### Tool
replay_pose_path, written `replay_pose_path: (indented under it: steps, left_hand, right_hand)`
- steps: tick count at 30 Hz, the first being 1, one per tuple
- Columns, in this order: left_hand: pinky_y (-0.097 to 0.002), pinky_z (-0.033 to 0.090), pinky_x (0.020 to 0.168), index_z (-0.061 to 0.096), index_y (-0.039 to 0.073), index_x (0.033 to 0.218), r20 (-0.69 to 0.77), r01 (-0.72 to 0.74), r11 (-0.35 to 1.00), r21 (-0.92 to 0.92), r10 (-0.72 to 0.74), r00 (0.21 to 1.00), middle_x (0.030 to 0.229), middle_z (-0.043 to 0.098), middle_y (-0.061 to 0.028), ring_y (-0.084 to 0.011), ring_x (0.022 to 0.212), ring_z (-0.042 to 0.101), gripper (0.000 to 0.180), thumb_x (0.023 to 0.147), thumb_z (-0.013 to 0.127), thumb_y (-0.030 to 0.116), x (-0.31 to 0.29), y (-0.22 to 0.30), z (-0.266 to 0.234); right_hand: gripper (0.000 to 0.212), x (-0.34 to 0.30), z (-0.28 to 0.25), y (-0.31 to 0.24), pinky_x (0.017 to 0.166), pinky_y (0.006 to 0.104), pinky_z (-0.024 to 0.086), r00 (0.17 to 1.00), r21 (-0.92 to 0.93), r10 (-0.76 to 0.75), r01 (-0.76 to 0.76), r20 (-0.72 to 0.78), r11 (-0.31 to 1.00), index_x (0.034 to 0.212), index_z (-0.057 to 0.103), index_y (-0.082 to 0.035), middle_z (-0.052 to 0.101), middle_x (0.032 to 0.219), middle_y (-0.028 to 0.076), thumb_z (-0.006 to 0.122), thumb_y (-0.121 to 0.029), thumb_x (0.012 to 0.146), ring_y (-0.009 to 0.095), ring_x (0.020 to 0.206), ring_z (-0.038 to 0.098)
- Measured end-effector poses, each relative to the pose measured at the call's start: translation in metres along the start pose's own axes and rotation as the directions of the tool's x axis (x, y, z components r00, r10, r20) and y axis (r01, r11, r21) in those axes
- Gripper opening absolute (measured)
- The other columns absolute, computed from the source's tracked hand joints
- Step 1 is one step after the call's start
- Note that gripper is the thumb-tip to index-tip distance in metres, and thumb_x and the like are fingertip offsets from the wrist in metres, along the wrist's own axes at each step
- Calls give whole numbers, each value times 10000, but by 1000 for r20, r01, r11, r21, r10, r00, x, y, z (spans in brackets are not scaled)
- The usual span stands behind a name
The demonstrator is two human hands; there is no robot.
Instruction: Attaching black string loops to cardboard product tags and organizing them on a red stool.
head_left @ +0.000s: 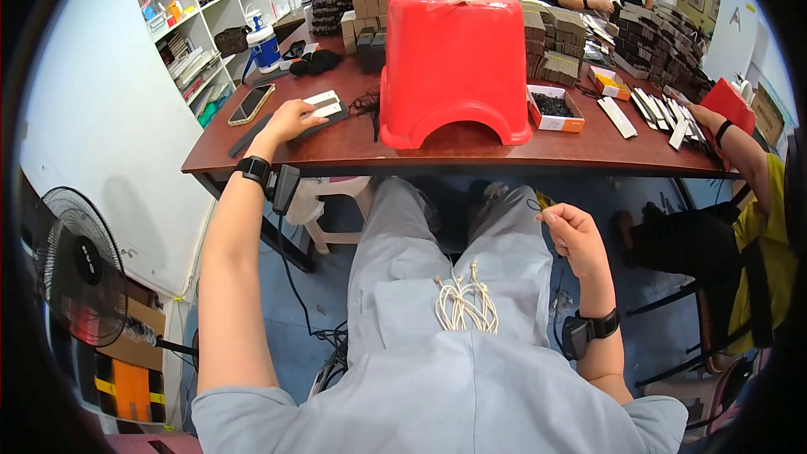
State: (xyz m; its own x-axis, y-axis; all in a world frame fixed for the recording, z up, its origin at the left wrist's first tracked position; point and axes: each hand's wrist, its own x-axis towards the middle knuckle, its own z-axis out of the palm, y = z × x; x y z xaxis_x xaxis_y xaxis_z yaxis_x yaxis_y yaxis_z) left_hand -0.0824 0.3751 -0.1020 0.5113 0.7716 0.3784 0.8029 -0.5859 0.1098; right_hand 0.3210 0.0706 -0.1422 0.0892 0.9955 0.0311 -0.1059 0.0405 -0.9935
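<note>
My left hand (290,121) rests at the left of the table, its fingers closed on the edge of a flat white card strip (323,99) with a grey-brown band. Dark grey strips (244,141) lie beneath and beside that hand. Raised over my right thigh, my right hand (576,237) pinches a thin black cord loop (533,204) between thumb and fingertips. A tangle of black cords (365,104) lies between the card strip and a red plastic stool (454,59) standing on the table.
A phone (251,105) and a blue-white jug (263,46) stand left. Right of the stool are a box of small black pieces (555,109) and white strips (664,109), near a co-worker's arm (740,139). Card stacks (370,0) fill the back. A fan (84,265) stands left.
</note>
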Motion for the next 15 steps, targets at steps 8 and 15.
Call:
replay_pose_path:
  steps: [8,15]
  left_hand:
    - [-354,406,727,597,-2,862,12,36,998,-48,-35,999,854,576,-171,-310,822,534,391,660,633,331,2,3,-2]
    - [-330,410,708,593,-1,862,-36,43,988,-147,-48,998,845,575,-173,-297,799,543,346,676,629,288,-1,8,-11]
  right_hand:
    - [148,-1,-1,1,358,157,145,1000,0,2,-2,-20,1000,797,557,-14,325,497,-81,500,-148,816,-7,397,217]
    - [153,-2,-2,4,361,156,152,999,-13,8,-9,-36,1000,794,556,-14,324,493,-80,508,-158,809,-5,400,224]
